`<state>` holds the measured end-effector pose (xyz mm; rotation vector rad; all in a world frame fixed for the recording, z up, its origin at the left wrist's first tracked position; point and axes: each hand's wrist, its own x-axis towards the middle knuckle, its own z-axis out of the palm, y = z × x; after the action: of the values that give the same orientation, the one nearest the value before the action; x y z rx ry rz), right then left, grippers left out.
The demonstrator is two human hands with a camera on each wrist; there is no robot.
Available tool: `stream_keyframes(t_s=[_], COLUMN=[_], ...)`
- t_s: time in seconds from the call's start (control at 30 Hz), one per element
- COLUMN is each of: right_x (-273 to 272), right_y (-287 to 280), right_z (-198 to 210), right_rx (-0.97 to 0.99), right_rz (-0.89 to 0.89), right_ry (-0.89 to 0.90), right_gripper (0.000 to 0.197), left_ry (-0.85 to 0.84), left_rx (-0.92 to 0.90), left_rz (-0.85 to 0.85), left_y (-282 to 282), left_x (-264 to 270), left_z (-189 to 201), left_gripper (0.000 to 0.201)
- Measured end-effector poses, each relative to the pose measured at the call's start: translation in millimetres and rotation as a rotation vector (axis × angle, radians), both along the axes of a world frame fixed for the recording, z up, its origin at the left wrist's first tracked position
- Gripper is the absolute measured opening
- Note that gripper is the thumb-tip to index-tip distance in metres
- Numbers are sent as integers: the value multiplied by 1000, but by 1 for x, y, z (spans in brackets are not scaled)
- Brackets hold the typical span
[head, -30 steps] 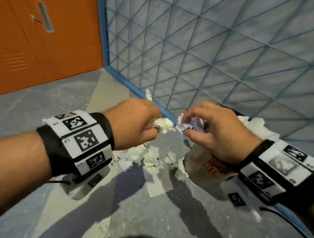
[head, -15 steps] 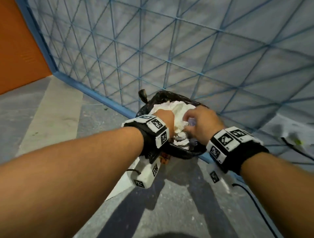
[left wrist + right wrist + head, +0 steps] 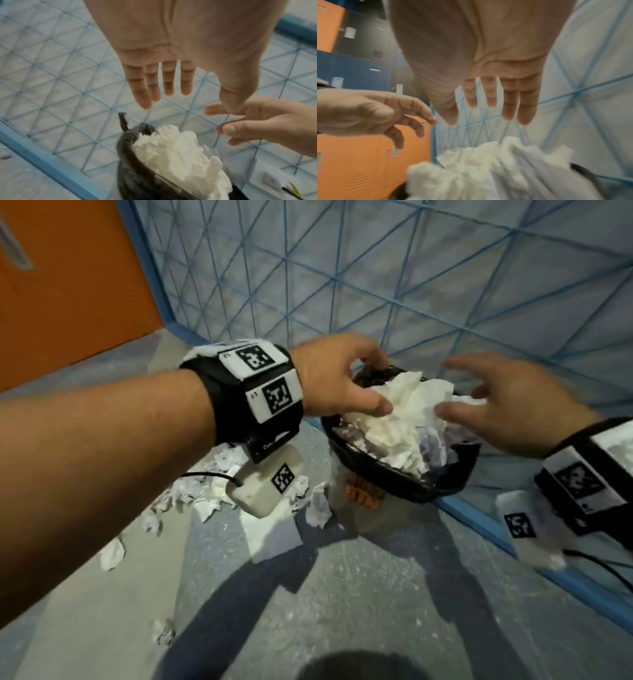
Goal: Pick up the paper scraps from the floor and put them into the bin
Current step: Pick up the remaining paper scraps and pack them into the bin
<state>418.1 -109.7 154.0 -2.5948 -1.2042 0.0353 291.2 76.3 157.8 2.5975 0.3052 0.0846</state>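
Both hands hover over the black-lined bin (image 3: 404,487), heaped with crumpled white paper (image 3: 400,419); the left hand (image 3: 337,378) and right hand (image 3: 510,409) have fingers spread and hold nothing. The remaining white paper scraps (image 3: 205,491) lie on the grey floor (image 3: 342,594) left of the bin, below the left wrist, so that hand is probably nearer. A blue-framed mesh partition (image 3: 376,285) stands directly behind the bin.
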Motion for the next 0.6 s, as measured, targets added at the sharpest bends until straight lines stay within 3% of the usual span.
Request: stream_keyframes(t_s=[0.1, 0.2, 0.3, 0.4, 0.5, 0.6], right_x=[-43, -96, -140, -174, -183, -186], right_y=[26, 61, 95, 118, 117, 119], right_z=[8, -12, -64, -130, -181, -221], right_rx=[181, 172, -95, -458, -586, -652], right_rz=[116, 331, 460, 468, 404, 285], right_ry=[-114, -75, 63, 162, 173, 240], right_gripper=[46, 44, 52, 65, 75, 94], left_ry=[-64, 132, 422, 702, 811, 800], left_rx=[16, 69, 152, 138, 81, -56], left_rz=[58, 110, 136, 119, 69, 88], left_y=[25, 52, 70, 73, 55, 38], left_x=[-44, -98, -162, -232, -277, -297], left_z=[-2, -37, -98, -165, -220, -266], left_gripper=[50, 53, 60, 66, 72, 53])
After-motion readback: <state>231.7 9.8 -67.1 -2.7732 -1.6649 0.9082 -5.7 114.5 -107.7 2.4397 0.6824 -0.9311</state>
